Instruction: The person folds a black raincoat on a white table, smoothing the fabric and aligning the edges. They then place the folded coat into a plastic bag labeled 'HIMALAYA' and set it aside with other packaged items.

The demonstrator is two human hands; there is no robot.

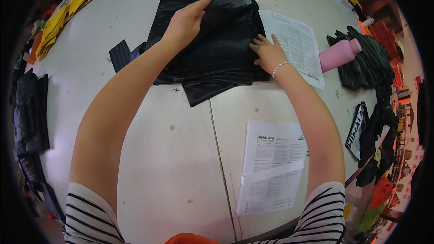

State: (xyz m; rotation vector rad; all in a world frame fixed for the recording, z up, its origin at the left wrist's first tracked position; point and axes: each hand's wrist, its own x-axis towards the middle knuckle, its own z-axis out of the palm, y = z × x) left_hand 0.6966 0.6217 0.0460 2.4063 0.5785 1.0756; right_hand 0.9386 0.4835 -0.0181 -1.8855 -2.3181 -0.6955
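Stack of black sheets (221,54) lies straight ahead, left hand (184,26) over its far part, grip unclear, right hand (270,56), apart, fingers splayed at its right edge.

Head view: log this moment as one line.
left hand: over glossy black sheet pile | right hand: fingers spread, pile's right edge | rightward: white printed papers, pink cylindrical bottle | between forearms: banded white paper stack

shiny black sheets (226,40), unevenly stacked, on the pale table (167,167)
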